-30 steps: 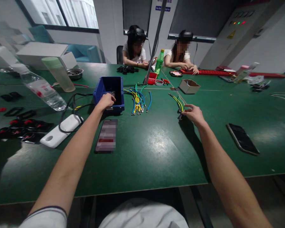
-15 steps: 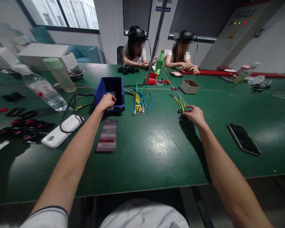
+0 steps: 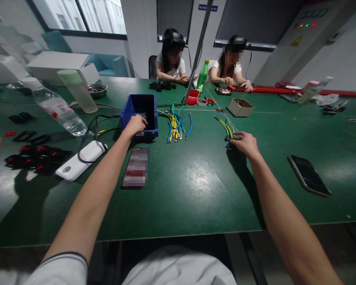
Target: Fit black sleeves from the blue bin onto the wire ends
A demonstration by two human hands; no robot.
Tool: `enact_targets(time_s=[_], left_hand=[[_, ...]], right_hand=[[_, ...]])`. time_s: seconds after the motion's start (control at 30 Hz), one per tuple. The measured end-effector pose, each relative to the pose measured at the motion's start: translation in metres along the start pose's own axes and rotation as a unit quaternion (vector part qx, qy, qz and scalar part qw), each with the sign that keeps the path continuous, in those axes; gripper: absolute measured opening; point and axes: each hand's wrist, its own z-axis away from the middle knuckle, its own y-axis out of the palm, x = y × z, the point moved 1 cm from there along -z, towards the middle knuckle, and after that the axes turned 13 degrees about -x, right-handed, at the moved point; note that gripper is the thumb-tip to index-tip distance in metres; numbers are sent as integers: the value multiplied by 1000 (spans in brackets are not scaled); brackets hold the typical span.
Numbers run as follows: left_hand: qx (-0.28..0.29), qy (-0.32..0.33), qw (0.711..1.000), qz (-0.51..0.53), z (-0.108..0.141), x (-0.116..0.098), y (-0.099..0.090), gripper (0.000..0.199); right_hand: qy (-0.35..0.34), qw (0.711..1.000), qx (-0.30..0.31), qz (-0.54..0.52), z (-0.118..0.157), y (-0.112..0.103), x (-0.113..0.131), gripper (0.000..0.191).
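Observation:
My left hand (image 3: 137, 124) reaches over the front wall of a blue plastic bin (image 3: 125, 110), its fingers curled together and pointing inside. Small grey metal parts lie in the bin by the fingertips; what the fingers hold is hidden. My right hand (image 3: 247, 142) pinches the dark lower ends of a few yellow-green wires (image 3: 227, 127) on the green table. Between the hands lies a pile of blue, yellow and green wires (image 3: 175, 124) with metal lugs on their ends.
A phone (image 3: 135, 168) lies below the bin and another phone (image 3: 309, 175) to the right. At left are a white power bank (image 3: 80, 161), black parts (image 3: 37, 156) and a water bottle (image 3: 57, 107). A small cardboard box (image 3: 241, 109) stands farther back. Two people sit opposite.
The view has shifted slightly. Another person's hand has come in at the left edge. My two hands stay at the bin and at the wires.

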Motion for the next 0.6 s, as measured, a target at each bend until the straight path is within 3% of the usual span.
enact_targets(time_s=[0.6], left_hand=[[-16, -5, 1000, -11, -1, 1, 1, 23]], right_hand=[[-27, 998, -5, 55, 2, 2, 3, 41]])
